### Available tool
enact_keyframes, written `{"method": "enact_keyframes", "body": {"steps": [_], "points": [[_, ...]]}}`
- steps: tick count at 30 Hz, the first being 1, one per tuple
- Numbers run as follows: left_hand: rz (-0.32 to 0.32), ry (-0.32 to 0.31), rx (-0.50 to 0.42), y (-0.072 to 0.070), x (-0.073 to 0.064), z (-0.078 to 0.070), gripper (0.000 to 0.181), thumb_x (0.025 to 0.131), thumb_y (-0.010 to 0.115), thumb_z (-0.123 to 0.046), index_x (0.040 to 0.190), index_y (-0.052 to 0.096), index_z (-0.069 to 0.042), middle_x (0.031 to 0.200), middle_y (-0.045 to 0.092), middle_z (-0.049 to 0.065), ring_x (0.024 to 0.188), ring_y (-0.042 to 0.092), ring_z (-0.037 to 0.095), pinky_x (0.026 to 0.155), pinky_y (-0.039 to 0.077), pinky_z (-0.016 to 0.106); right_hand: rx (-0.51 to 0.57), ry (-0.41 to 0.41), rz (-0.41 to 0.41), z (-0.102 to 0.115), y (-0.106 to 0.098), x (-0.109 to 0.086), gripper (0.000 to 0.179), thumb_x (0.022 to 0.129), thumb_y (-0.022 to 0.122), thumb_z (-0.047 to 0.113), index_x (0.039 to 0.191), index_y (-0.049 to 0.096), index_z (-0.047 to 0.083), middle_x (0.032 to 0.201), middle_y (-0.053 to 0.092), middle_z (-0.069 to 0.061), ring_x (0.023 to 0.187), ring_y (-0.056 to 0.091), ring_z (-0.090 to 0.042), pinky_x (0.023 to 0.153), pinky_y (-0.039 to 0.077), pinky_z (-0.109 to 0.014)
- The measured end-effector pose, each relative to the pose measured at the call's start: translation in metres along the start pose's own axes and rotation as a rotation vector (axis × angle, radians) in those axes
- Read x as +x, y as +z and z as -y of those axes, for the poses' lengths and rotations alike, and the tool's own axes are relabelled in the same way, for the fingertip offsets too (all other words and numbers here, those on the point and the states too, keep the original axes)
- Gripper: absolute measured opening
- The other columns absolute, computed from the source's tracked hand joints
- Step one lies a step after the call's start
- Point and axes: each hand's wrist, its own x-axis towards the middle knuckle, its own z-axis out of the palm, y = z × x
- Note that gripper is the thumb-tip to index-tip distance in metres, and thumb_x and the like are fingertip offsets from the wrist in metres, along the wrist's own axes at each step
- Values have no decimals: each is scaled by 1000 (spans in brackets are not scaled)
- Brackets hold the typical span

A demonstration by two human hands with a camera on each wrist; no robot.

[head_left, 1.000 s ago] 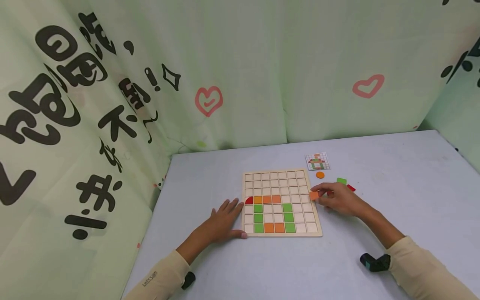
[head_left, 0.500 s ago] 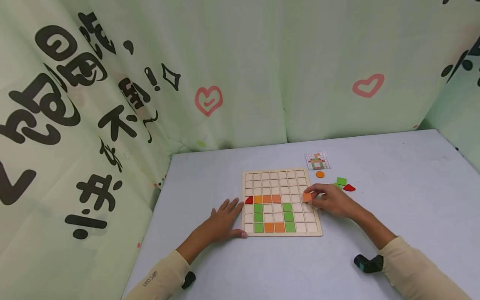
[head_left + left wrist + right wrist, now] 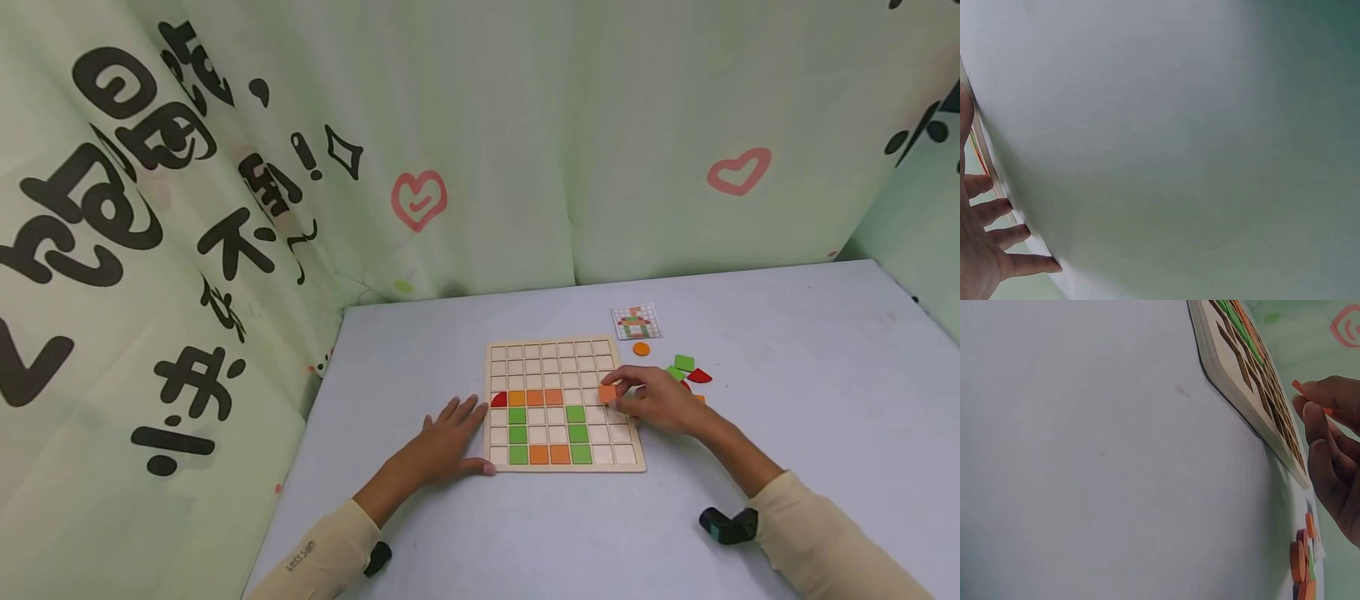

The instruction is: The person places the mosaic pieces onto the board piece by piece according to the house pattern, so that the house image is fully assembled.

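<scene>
My right hand (image 3: 658, 400) pinches an orange square tile (image 3: 607, 394) between thumb and fingers, over the right-hand columns of a wooden grid board (image 3: 566, 469). The right wrist view shows that tile (image 3: 1299, 387) edge-on, above the board. Spread fingers of my left hand (image 3: 442, 446) touch the board's left edge, thumb at its near corner. In the left wrist view, the left hand's (image 3: 979, 244) fingertips line that edge. On the board lie a red quarter-circle (image 3: 498, 400), several orange tiles (image 3: 535, 398) and two columns of green tiles (image 3: 517, 434).
A small pattern card (image 3: 637, 322) lies beyond the board's far right corner, with an orange disc (image 3: 641, 348) just below it. Loose green tiles (image 3: 684, 362) and red pieces (image 3: 700, 376) lie right of the board, partly hidden by the right hand. A printed curtain (image 3: 495, 167) hangs behind the table.
My right hand has moved left with the orange tile, from the board's right edge to over its right columns. More loose pieces show behind it. The left hand has stayed in place.
</scene>
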Motion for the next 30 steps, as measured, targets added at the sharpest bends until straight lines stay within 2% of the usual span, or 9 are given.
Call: {"method": "enact_keyframes", "body": {"steps": [8, 18, 30], "points": [[0, 1, -5, -1, 0, 0, 101, 82, 68, -68, 161, 26, -21, 167, 24, 6, 154, 20, 37, 108, 32, 72, 6, 0, -2, 0, 2, 3, 32, 90, 70, 5, 122, 65, 4, 97, 62, -11, 62, 59, -16, 58, 50, -23], [-1, 6, -9, -1, -1, 0, 102, 81, 68, -69, 161, 26, -21, 167, 24, 6, 154, 20, 37, 108, 31, 73, -12, -21, 3, 3, 6, 8, 29, 90, 71, 7, 118, 66, 5, 96, 63, -9, 60, 53, -14, 56, 45, -22], [5, -2, -14, -2, -2, 0, 101, 82, 67, -69, 161, 24, -22, 168, 23, 5, 155, 18, 36, 109, 30, 72, 5, 8, 15, 9, 14, 15, 30, 92, 70, 8, 121, 66, 5, 96, 63, -9, 66, 57, -15, 57, 49, -23]]}}
